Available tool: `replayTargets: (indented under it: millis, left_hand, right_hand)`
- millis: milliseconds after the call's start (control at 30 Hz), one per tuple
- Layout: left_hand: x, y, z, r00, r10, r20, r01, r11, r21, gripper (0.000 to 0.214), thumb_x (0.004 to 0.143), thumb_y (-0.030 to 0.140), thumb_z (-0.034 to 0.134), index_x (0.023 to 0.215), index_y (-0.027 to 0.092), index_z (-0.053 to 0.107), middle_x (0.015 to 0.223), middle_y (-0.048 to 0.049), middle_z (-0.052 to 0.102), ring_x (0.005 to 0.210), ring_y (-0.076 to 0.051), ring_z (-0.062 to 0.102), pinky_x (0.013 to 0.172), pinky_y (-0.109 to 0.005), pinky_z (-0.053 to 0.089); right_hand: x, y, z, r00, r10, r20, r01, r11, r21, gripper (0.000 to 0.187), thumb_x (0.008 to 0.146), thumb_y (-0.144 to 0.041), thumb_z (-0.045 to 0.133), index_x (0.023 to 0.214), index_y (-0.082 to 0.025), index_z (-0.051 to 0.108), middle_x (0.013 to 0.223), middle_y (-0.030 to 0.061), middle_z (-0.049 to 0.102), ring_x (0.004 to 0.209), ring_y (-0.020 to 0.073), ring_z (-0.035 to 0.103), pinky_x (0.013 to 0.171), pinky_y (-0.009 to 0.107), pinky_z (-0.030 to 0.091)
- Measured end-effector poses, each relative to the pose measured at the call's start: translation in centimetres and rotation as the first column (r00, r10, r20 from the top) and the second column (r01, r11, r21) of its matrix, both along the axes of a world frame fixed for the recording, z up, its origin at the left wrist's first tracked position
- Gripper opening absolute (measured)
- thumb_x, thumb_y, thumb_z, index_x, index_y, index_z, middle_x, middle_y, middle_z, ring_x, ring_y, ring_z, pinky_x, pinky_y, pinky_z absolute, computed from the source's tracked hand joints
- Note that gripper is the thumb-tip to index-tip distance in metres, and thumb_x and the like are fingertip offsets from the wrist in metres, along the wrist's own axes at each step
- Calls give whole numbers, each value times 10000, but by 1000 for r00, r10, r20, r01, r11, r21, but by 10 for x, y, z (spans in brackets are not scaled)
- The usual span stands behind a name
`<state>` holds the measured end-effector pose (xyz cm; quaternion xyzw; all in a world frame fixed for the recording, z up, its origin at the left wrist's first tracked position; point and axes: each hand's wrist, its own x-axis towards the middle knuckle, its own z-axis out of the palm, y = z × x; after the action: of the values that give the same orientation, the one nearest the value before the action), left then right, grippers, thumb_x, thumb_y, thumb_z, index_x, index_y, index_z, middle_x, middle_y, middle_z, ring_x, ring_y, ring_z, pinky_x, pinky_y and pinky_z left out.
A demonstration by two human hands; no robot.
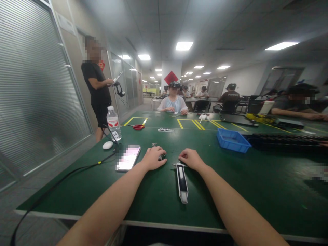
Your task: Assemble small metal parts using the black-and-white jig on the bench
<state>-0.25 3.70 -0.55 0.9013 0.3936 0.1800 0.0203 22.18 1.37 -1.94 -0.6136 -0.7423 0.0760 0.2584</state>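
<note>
My left hand [155,158] rests on the green table with its fingers curled round a small dark, shiny piece [162,157], whose kind is too small to tell. Opposite it, my right hand [191,159] is closed in a pinch. Whatever is between those fingertips is too small to make out. Just below the right fingertips lies a long, narrow device [181,179] with a white frame, a dark panel and a pale grey end towards me. Beyond my left hand sits a small metallic bit [154,144].
Left of my arm lie a lit phone [129,157], a white mouse-like object [107,145], a water bottle [113,124] and a black cable [84,166]. Further back are red-handled scissors [138,127]. A blue tray [233,140] stands right. One person sits opposite; another stands left.
</note>
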Motion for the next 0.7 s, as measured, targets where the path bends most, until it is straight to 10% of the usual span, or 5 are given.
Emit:
replayTargets:
  millis: [367, 700]
  left_hand:
    - [19, 3, 0, 957, -272, -100, 275, 961, 16, 332, 918, 285, 393, 1226, 300, 515, 1327, -12, 510, 1253, -168, 427, 1114, -495, 27]
    - [22, -1, 8, 854, -375, -361, 387, 921, -41, 476, 870, 108, 339, 1310, 265, 430, 1398, -21, 420, 1293, -158, 379, 1110, -455, 151]
  right_hand:
    - [12, 6, -8, 905, 27, -424, -73, 993, -92, 272, 817, -269, 449, 859, -131, 680, 699, 55, 659, 578, 129, 580, 587, 245, 455]
    - [6, -17, 5, 909, 98, -406, -155, 982, -109, 288, 787, -320, 472, 862, -123, 668, 687, 37, 642, 583, 123, 558, 596, 244, 438]
